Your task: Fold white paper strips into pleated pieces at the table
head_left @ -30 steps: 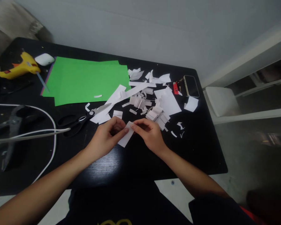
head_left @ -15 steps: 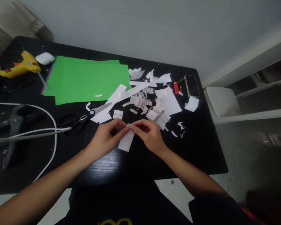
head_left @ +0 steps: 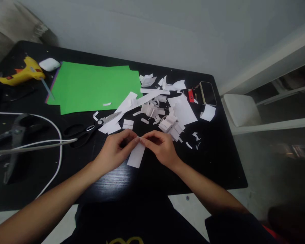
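Observation:
Between my two hands, above the black table, a narrow white paper strip [head_left: 136, 157] slants down toward me. My left hand [head_left: 118, 148] pinches its far end from the left. From the right, my right hand [head_left: 161, 145] pinches the same end, thumbs nearly touching. The fingers cover that end, so a fold there cannot be made out. Just beyond the hands lie a small white paper piece [head_left: 127, 124] and a heap of folded paper pieces [head_left: 169, 124]. Scissors [head_left: 91, 129] with black handles rest left of them, their blades over white paper.
Green sheets [head_left: 96, 86] lie at the back left, beside a yellow glue gun [head_left: 27, 73] and a white case [head_left: 49, 64]. A white cable [head_left: 59, 152] loops on the left over dark pliers-like tool [head_left: 15, 142]. A red lighter [head_left: 190, 95] and a phone [head_left: 208, 93] sit back right.
The far end of the strip has sunk between my fingertips, and its near end has shifted slightly toward me. Both hands keep their pinch in almost the same place.

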`<state>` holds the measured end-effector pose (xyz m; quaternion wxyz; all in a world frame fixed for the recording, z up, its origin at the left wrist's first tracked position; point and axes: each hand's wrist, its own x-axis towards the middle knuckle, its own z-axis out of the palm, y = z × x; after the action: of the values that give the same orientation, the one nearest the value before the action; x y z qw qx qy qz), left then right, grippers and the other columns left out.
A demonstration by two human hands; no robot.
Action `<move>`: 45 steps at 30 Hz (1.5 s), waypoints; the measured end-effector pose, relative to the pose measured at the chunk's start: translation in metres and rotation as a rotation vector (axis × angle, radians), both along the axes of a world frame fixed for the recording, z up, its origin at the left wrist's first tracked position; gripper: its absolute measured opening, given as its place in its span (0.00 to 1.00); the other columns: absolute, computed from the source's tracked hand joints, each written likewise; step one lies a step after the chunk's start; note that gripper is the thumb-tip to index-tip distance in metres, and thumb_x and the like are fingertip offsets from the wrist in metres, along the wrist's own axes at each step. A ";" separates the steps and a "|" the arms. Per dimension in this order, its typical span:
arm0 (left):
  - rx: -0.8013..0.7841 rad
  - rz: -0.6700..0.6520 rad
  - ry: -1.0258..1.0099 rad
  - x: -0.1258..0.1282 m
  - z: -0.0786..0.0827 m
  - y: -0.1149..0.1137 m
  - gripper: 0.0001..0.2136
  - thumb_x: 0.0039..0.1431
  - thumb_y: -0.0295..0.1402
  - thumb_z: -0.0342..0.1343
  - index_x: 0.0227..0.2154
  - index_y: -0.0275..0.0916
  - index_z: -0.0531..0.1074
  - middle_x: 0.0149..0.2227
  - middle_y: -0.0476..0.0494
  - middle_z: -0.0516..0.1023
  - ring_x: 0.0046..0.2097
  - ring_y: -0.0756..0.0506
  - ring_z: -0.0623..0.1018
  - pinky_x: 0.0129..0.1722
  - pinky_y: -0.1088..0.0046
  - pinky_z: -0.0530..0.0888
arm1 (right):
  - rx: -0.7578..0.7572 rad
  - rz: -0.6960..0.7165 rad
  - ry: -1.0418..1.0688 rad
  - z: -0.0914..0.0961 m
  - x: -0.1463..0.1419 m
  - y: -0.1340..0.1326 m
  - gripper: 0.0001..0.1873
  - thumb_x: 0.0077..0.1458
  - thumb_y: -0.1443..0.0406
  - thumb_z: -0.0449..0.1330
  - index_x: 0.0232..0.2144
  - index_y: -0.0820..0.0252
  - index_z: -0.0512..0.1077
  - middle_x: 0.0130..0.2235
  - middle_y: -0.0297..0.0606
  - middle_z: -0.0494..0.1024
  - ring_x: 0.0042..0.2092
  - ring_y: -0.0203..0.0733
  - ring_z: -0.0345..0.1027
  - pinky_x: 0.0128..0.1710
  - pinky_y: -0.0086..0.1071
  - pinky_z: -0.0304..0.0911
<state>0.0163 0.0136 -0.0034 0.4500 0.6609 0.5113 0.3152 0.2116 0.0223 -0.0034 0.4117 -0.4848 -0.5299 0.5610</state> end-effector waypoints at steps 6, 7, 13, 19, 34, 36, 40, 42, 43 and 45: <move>0.055 0.008 0.020 0.000 0.006 0.001 0.11 0.69 0.39 0.56 0.35 0.38 0.75 0.25 0.53 0.71 0.27 0.52 0.70 0.25 0.77 0.65 | -0.054 0.007 0.043 0.001 0.000 0.000 0.07 0.53 0.60 0.71 0.29 0.58 0.80 0.29 0.32 0.81 0.31 0.36 0.74 0.33 0.31 0.72; 0.047 0.022 0.020 0.000 0.006 0.001 0.11 0.69 0.40 0.56 0.35 0.38 0.75 0.25 0.53 0.71 0.27 0.52 0.69 0.25 0.77 0.64 | -0.071 0.010 0.061 0.002 0.000 0.001 0.08 0.52 0.61 0.71 0.29 0.58 0.79 0.29 0.32 0.80 0.30 0.36 0.74 0.33 0.31 0.72; 0.021 0.032 -0.017 0.000 0.004 0.000 0.11 0.69 0.39 0.55 0.35 0.38 0.75 0.25 0.53 0.70 0.27 0.52 0.68 0.26 0.76 0.65 | -0.065 0.026 0.059 0.000 0.002 0.002 0.07 0.53 0.61 0.70 0.29 0.58 0.78 0.28 0.32 0.78 0.30 0.36 0.73 0.33 0.31 0.71; 0.018 -0.081 -0.037 -0.001 0.003 0.000 0.11 0.69 0.38 0.54 0.34 0.38 0.74 0.26 0.52 0.71 0.28 0.51 0.69 0.26 0.76 0.65 | -0.057 0.075 0.096 -0.001 0.002 0.001 0.05 0.52 0.63 0.70 0.29 0.58 0.78 0.30 0.33 0.79 0.33 0.36 0.72 0.35 0.31 0.68; 0.106 -0.068 -0.056 -0.005 0.006 0.003 0.09 0.68 0.34 0.56 0.33 0.38 0.76 0.26 0.53 0.74 0.28 0.52 0.70 0.27 0.77 0.65 | -0.132 0.158 0.140 0.003 0.007 0.006 0.07 0.50 0.63 0.69 0.27 0.58 0.75 0.26 0.30 0.76 0.28 0.35 0.70 0.31 0.31 0.66; 0.097 -0.052 -0.050 -0.005 0.007 0.003 0.09 0.67 0.35 0.57 0.32 0.38 0.76 0.25 0.54 0.72 0.27 0.53 0.69 0.26 0.77 0.64 | -0.140 0.166 0.140 0.004 0.009 0.007 0.07 0.51 0.63 0.69 0.27 0.59 0.75 0.25 0.30 0.76 0.28 0.35 0.70 0.31 0.30 0.66; 0.081 -0.035 -0.048 -0.005 0.005 0.003 0.10 0.67 0.35 0.56 0.32 0.38 0.76 0.24 0.54 0.71 0.26 0.52 0.68 0.25 0.77 0.63 | -0.139 0.172 0.155 0.004 0.011 0.009 0.08 0.52 0.61 0.69 0.28 0.59 0.76 0.25 0.30 0.77 0.28 0.35 0.71 0.33 0.32 0.69; 0.076 -0.027 -0.049 -0.005 0.004 0.003 0.10 0.67 0.36 0.56 0.32 0.38 0.76 0.24 0.54 0.71 0.26 0.52 0.68 0.25 0.76 0.64 | -0.144 0.166 0.165 0.004 0.009 0.008 0.10 0.52 0.59 0.71 0.29 0.59 0.76 0.26 0.31 0.77 0.29 0.36 0.72 0.34 0.32 0.70; 0.072 -0.029 -0.047 -0.005 0.003 0.003 0.10 0.68 0.36 0.56 0.32 0.38 0.76 0.24 0.53 0.72 0.26 0.52 0.69 0.26 0.76 0.64 | -0.148 0.162 0.168 0.003 0.008 0.007 0.11 0.51 0.59 0.71 0.29 0.58 0.76 0.27 0.31 0.77 0.29 0.36 0.72 0.34 0.32 0.70; 0.066 -0.043 -0.040 -0.005 0.002 0.002 0.10 0.68 0.37 0.56 0.33 0.38 0.76 0.25 0.52 0.73 0.27 0.51 0.70 0.26 0.76 0.65 | -0.154 0.158 0.168 0.002 0.006 0.006 0.12 0.50 0.58 0.72 0.29 0.58 0.76 0.27 0.31 0.77 0.29 0.36 0.72 0.33 0.32 0.69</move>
<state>0.0118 0.0157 -0.0010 0.4447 0.6800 0.4771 0.3351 0.2176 0.0279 -0.0010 0.3707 -0.4228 -0.4854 0.6694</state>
